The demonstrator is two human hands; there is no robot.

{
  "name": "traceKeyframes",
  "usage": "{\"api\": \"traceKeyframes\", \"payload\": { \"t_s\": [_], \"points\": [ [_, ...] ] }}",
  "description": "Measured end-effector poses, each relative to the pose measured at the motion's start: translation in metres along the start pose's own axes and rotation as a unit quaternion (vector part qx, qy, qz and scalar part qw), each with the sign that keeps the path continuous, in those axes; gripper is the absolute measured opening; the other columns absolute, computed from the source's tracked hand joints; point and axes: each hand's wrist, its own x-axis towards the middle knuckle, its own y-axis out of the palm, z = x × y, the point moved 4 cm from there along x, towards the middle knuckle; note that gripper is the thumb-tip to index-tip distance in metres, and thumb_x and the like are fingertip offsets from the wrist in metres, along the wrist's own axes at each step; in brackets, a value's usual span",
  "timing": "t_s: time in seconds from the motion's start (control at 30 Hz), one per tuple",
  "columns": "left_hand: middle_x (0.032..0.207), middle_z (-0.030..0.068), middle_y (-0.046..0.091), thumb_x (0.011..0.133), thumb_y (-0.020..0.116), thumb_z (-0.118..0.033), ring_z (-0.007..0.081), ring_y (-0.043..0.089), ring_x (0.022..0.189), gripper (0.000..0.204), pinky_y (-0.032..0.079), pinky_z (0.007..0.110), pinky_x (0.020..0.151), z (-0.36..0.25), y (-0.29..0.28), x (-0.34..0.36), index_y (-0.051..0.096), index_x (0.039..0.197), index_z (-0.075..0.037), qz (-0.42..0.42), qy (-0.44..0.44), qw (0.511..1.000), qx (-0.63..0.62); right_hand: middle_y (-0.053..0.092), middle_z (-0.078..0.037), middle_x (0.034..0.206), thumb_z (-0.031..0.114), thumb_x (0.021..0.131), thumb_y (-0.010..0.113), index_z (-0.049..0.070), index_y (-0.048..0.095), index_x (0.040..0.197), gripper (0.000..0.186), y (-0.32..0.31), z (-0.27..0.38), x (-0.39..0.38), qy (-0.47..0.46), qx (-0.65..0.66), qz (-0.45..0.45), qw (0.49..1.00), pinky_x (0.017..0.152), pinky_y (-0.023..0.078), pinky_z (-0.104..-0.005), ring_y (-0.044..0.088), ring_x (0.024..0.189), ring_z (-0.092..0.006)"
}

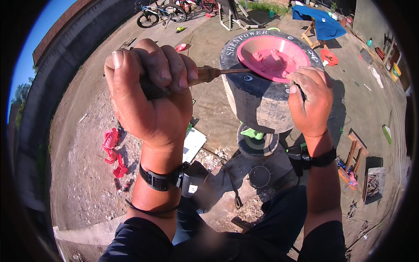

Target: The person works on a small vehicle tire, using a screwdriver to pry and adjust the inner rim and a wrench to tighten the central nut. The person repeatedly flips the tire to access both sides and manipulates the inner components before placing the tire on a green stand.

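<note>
My left hand (150, 89) is closed around the wooden handle of a screwdriver-like tool (206, 74); its rusty thin shaft reaches right to the lower-left rim of a pink hub (275, 56). That hub sits in the top face of a large, dusty black wheel (257, 109) lying flat. My right hand (310, 100) has its fingers curled on the wheel's near right edge, beside the pink rim. Beneath the wheel is a smaller black round piece with a bright green part (253, 133).
Pink plastic toys (111, 139) lie on gritty ground at left, near a white board (194, 144). Bicycles (163, 15) and a blue cloth-covered wooden frame (318, 24) stand behind. A concrete wall (65, 52) runs along the left; wooden pieces (355, 153) lie at right.
</note>
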Motion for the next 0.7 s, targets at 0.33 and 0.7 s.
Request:
{"api": "traceKeyframes", "payload": {
  "t_s": [0.33,0.7],
  "points": [
    [0.070,0.0008,0.043,0.102,0.049,-0.030,0.0140,0.042,0.060,0.028,0.040,0.034,0.062,0.032,0.017,0.046,0.044,0.079,-0.014,0.037,-0.094,0.995,-0.004,0.066,-0.009,0.089,0.012,0.073,0.064,0.005,0.069,0.086,0.015,-0.004,-0.003,-0.003,-0.003,-0.010,0.004,1.000,0.084,0.047,-0.0422,0.061,0.089,-0.0310],
    [0.083,0.0079,0.056,0.105,0.046,-0.033,0.0249,0.061,0.084,0.029,0.049,0.043,0.088,0.001,0.000,0.007,0.055,0.096,-0.006,0.083,-0.148,0.981,0.089,0.066,-0.008,0.089,0.010,0.071,0.064,0.006,0.068,0.089,0.019,-0.004,0.005,-0.001,-0.025,-0.007,-0.009,1.000,0.083,0.046,-0.0427,0.062,0.090,-0.0306]
  ]
}}
